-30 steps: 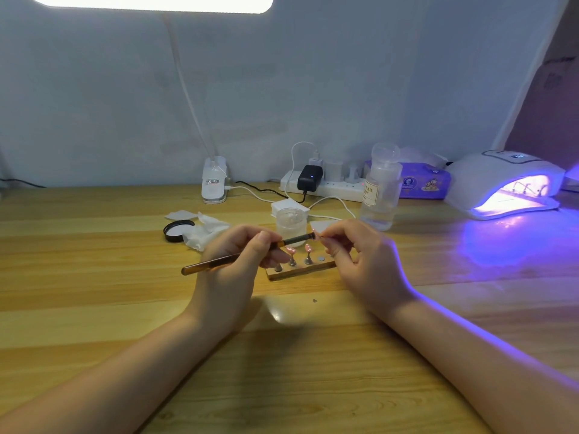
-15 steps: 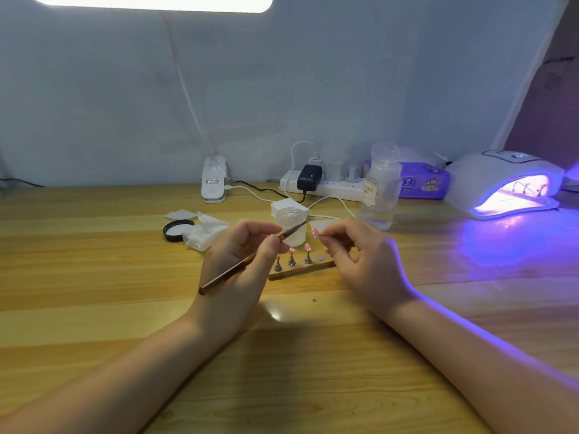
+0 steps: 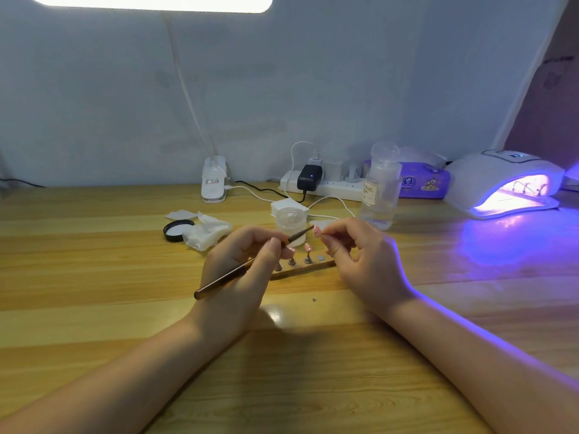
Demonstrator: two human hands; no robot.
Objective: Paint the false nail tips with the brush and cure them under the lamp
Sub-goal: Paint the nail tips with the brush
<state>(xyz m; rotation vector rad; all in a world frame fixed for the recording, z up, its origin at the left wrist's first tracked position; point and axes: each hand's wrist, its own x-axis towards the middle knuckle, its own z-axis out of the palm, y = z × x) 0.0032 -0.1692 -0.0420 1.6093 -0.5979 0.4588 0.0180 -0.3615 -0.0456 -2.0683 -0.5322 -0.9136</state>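
Observation:
My left hand grips a thin brown brush, its tip raised to the right and touching a pink false nail tip. That tip is pinched on its small stand by my right hand. Just below both hands lies a wooden holder strip carrying more metal stands, one of them with a pink nail tip. The white curing lamp glows violet at the far right of the table.
A clear jar stands just behind the hands, with its black lid and crumpled wipes to the left. A clear liquid bottle, a power strip, cables and a purple tissue pack line the back.
The brush swung from nearly level to slanting, its rear end dropping and its tip rising to the nail tip in my right hand. My right hand stayed almost still.

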